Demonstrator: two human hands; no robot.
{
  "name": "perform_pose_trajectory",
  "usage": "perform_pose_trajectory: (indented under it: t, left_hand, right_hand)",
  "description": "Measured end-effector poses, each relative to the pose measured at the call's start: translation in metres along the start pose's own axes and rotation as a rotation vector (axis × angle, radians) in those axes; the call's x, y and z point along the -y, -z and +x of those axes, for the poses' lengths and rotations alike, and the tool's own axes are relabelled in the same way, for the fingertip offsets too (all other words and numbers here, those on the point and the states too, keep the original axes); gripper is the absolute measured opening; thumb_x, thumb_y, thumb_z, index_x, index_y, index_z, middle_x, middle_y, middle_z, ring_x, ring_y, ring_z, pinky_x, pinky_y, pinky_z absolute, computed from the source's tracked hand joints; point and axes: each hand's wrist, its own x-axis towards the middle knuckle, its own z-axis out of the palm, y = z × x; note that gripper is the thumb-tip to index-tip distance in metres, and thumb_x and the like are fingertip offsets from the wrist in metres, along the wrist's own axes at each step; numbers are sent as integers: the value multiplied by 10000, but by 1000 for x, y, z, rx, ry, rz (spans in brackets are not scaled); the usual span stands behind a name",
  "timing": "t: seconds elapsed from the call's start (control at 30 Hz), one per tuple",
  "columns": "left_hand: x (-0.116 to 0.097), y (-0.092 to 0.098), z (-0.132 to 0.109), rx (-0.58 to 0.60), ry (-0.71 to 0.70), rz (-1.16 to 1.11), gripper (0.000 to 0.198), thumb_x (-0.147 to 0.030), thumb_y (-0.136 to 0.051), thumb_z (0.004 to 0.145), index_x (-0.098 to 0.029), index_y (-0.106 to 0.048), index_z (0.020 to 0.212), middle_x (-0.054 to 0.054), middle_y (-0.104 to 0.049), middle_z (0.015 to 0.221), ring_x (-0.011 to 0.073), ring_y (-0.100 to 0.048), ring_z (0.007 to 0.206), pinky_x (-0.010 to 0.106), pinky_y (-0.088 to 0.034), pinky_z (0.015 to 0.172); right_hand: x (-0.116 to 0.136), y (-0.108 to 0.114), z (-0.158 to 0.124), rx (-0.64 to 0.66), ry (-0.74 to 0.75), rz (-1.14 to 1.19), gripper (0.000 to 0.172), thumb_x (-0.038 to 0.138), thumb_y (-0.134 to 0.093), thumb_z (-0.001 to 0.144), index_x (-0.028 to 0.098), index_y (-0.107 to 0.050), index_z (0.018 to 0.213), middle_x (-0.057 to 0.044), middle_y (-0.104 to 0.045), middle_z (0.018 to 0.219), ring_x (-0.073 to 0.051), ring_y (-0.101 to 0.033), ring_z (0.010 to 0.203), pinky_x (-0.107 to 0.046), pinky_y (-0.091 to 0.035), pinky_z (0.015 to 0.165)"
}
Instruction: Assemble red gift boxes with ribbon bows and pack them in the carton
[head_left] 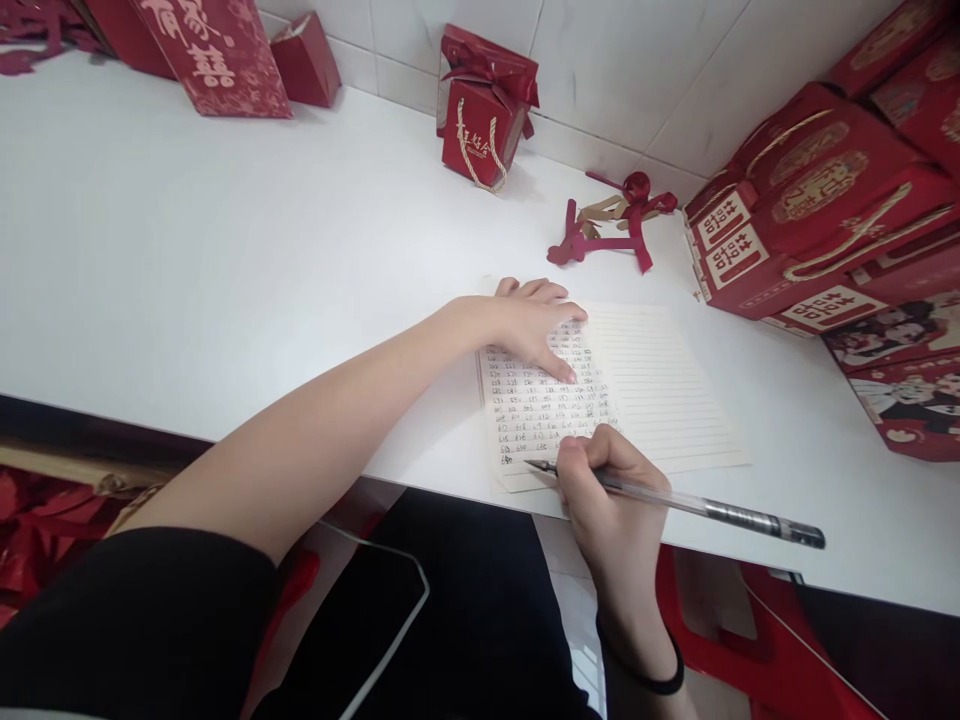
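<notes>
An open lined notebook (660, 390) lies near the front edge of the white table. Rows of handwritten numbers cover its left page, while the right page shows only printed lines. My left hand (536, 325) rests flat on the upper part of the written page, fingers spread. In my right hand (611, 490) is a clear-barrelled gel pen (712, 508) with a dark cap end, pinched between thumb and fingers. Its tip points at the bottom row of numbers, close to the paper; whether it touches I cannot tell. A black band circles my right wrist.
A small red gift box (484, 125) with a rope handle stands by the tiled wall. Loose red and gold ribbons (611, 225) lie to its right. Red gift boxes (817, 200) are stacked at the right, and a red bag (217, 60) is at the back left.
</notes>
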Motion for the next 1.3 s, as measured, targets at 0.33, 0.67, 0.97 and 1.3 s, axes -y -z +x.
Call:
perform_pose_trajectory:
  t: [0.33,0.67,0.97,1.3]
  left_hand:
    - [-1,0,-1,-11,-4,25,738,-546,-651,606,-337,-441,1281,3,-329,1428,340,-157,1323,496,-95,1096]
    - [-1,3,-2,26,4,39,795,-605,-630,607,-338,-409,1322,12,-278,1474,330,-133,1354,503,-73,1108]
    - [8,4,-3,-29,-8,38,658,-647,-497,723,-290,-463,1274,42,-352,1460,281,-218,1364,518,-129,1099]
    - [16,-1,-1,-311,45,74,303,-367,-467,834,-231,-588,1076,43,-561,1270,221,-476,1190,423,-283,1032]
  right_hand:
    - [-3,-6,0,73,68,-109,361,182,-526,790,187,-258,548,74,-253,472,-66,-231,436,-185,-220,405]
    - [-10,11,0,197,-44,474,377,158,-550,821,184,-292,547,77,-302,430,-64,-255,390,-187,-216,399]
    - [-18,21,11,421,-207,1074,396,317,-560,828,189,-352,515,94,-183,349,-55,-123,329,-194,-140,351]
    - [-3,-19,15,58,-38,295,303,418,-657,746,184,-492,646,21,-508,569,-115,-447,512,-217,-349,473]
